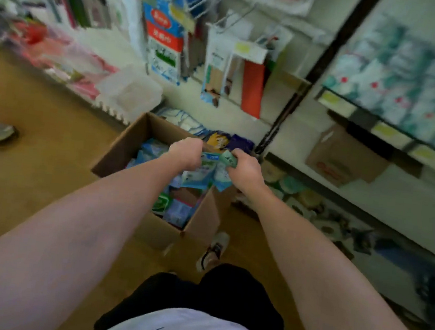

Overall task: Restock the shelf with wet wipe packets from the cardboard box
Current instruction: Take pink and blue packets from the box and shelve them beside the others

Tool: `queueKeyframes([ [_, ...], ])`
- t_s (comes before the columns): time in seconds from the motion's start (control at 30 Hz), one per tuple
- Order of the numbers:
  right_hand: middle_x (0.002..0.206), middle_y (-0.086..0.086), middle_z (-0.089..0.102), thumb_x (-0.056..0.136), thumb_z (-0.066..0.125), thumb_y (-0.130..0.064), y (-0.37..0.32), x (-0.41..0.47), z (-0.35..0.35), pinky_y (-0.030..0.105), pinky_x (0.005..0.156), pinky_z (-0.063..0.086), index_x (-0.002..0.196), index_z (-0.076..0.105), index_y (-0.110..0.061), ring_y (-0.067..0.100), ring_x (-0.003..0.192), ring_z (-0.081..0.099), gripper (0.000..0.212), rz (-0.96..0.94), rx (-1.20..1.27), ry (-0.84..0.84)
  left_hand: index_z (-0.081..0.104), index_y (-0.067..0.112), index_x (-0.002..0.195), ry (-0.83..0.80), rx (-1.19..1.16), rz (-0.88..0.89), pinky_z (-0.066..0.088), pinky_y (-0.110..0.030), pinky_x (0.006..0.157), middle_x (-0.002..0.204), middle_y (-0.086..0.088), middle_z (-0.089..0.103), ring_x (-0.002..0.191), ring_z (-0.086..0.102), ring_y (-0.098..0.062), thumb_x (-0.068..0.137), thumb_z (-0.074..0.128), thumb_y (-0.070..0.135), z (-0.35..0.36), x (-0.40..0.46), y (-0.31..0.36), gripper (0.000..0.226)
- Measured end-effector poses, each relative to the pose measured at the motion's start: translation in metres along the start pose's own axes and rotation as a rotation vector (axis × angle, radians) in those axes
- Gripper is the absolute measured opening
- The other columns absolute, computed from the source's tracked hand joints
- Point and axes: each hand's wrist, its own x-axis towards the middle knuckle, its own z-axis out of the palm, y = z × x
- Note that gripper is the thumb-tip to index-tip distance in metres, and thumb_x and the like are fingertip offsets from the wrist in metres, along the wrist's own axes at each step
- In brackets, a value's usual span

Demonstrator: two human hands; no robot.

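- The left hand (187, 152) and the right hand (245, 169) are both curled around a bunch of wet wipe packets (204, 173), gripping them from either side above the cardboard box (132, 145).
- The box stands open on the wooden floor (35, 172), with more packets inside.
- The shelf (369, 191) runs along the right, just beside the box.

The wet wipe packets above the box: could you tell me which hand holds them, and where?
Both hands grip wet wipe packets by their top edges: left hand, right hand.
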Motion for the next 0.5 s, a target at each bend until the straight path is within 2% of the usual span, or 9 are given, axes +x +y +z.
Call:
queueKeyframes([
  [0.1,0.116,0.004,0.066,0.09,0.063,-0.019,0.022,-0.022,-0.046,0.042,0.085,0.056,0.13,0.055,-0.025,0.025,0.101,0.063,0.042,0.057,-0.001,0.079,0.062,0.02,0.123,0.033,0.073,0.125,0.05,-0.037,0.08,0.117,-0.009,0.063,0.107,0.061,-0.031,0.088,0.057,0.012,-0.017,-0.003,0.055,0.036],
  [0.2,0.123,0.004,0.063,0.095,0.061,-0.016,0.05,-0.046,-0.092,0.038,0.083,0.056,0.142,0.048,-0.022,0.019,0.096,0.061,0.05,0.133,0.04,0.161,0.056,0.017,0.132,0.063,0.106,0.228,0.047,-0.035,0.083,0.124,-0.009,0.062,0.111,0.06,-0.028,0.092,0.057,0.01,-0.029,-0.009,0.114,0.041],
  [0.33,0.126,0.005,0.063,0.095,0.061,-0.017,0.094,-0.075,-0.149,0.038,0.078,0.057,0.145,0.047,-0.024,0.02,0.094,0.063,0.053,0.162,0.029,0.29,0.062,0.015,0.121,0.086,0.187,0.339,0.049,-0.034,0.079,0.113,-0.008,0.066,0.099,0.061,-0.027,0.091,0.055,0.005,-0.038,-0.012,0.192,0.032],
  [0.4,0.119,0.003,0.064,0.095,0.06,-0.017,0.12,-0.09,-0.177,0.036,0.072,0.055,0.14,0.05,-0.026,0.02,0.091,0.061,0.047,0.172,0.022,0.331,0.061,0.018,0.122,0.112,0.216,0.365,0.054,-0.038,0.08,0.111,-0.005,0.066,0.099,0.062,-0.025,0.09,0.055,0.007,-0.041,-0.012,0.232,0.035],
  [0.5,0.102,-0.001,0.063,0.095,0.056,-0.015,0.162,-0.115,-0.217,0.035,0.066,0.053,0.124,0.055,-0.024,0.02,0.085,0.061,0.031,0.192,0.013,0.358,0.06,0.018,0.12,0.127,0.271,0.413,0.054,-0.037,0.072,0.11,-0.003,0.065,0.094,0.061,-0.023,0.091,0.054,0.011,-0.041,-0.017,0.294,0.031],
])
